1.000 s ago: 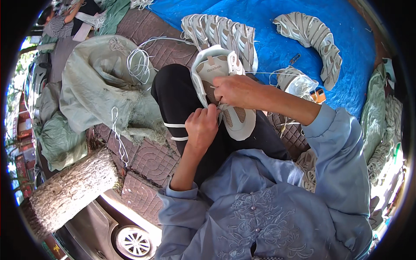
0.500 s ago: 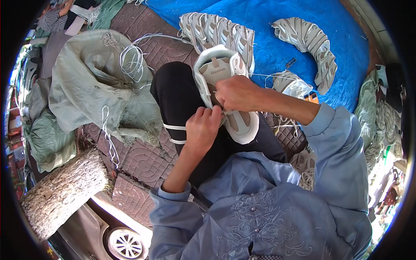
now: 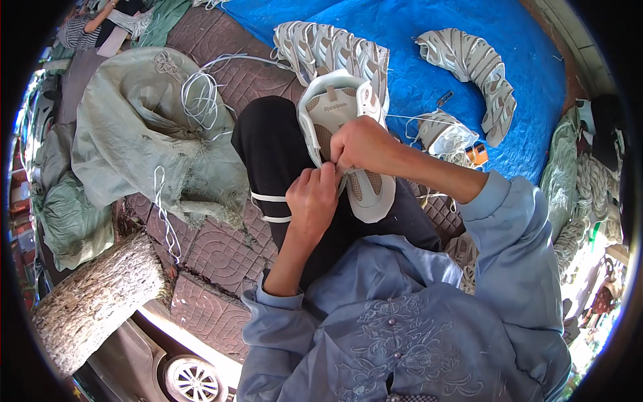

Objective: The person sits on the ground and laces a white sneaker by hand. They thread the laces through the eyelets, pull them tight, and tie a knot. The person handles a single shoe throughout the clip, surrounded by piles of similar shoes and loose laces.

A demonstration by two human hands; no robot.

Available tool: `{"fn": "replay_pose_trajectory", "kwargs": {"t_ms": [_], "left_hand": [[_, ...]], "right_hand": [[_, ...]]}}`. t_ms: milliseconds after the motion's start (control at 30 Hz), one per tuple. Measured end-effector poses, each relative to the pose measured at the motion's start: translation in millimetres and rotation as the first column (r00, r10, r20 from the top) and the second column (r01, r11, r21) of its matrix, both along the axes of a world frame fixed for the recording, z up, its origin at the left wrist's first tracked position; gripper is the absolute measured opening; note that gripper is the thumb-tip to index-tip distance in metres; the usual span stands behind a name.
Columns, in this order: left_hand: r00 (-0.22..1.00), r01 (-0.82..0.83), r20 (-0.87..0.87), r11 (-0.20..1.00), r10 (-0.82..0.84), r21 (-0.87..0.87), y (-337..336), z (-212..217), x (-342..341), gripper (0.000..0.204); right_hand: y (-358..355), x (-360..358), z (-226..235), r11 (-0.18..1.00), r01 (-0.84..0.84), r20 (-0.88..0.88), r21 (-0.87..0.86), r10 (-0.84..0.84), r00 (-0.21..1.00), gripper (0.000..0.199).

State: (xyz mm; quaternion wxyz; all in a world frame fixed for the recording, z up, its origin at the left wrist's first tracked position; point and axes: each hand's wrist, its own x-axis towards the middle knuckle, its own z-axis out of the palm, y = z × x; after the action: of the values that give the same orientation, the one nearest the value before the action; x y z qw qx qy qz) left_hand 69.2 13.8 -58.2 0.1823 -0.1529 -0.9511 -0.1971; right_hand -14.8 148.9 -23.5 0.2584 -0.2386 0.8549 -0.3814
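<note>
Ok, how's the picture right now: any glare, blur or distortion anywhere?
Head view, centre: the left hand, right hand and shoe upper look reasonably sharp, in soft shade; head view, outer edges: fisheye bending inside a black rim, overexposed patches at lower right and far left; head view, lower left: strong light whitens the tree trunk.

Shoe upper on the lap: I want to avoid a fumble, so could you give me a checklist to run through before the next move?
1. Shoe upper lying over the black trousers: ok.
2. Left hand at the upper's opening, fingers curled: ok.
3. Right hand close beside it, fingers curled: ok.
4. What each grip pinches: cannot tell, the fingers hide it.
5. White cord coil apart from both hands: ok.
</note>
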Motion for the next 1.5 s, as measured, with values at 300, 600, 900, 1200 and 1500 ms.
{"fn": "replay_pose_trajectory", "kwargs": {"t_ms": [300,600,900,1200,1500], "left_hand": [[0.985,0.155,0.075,0.988,-0.155,0.0,-11.3,8.1,1.5,0.018],[0.94,-0.143,0.335,0.809,-0.07,0.57,16.6,35.1,-18.9,0.007],[0.979,0.032,0.077,0.518,-0.187,0.855,-63.8,93.6,-15.3,0.019],[0.671,-0.297,0.688,0.75,-0.276,0.591,15.0,84.5,-59.0,0.019],[0.613,-0.35,0.784,0.855,-0.099,0.382,53.5,56.2,-65.6,0.023]], "right_hand": [[6.6,-15.1,-3.1,0.961,0.13,0.025,-0.243,-0.128,0.992,0.01],[11.4,-8.8,27.8,0.881,0.075,0.052,-0.466,-0.057,0.997,0.007],[64.7,58.5,-34.4,0.936,0.2,-0.551,-0.29,-0.334,0.765,0.033],[87.2,66.4,-32.1,0.918,0.193,-0.376,-0.346,-0.324,0.868,0.031],[93.6,88.2,-49.8,0.885,0.258,-0.287,-0.387,-0.382,0.878,0.029]]}}
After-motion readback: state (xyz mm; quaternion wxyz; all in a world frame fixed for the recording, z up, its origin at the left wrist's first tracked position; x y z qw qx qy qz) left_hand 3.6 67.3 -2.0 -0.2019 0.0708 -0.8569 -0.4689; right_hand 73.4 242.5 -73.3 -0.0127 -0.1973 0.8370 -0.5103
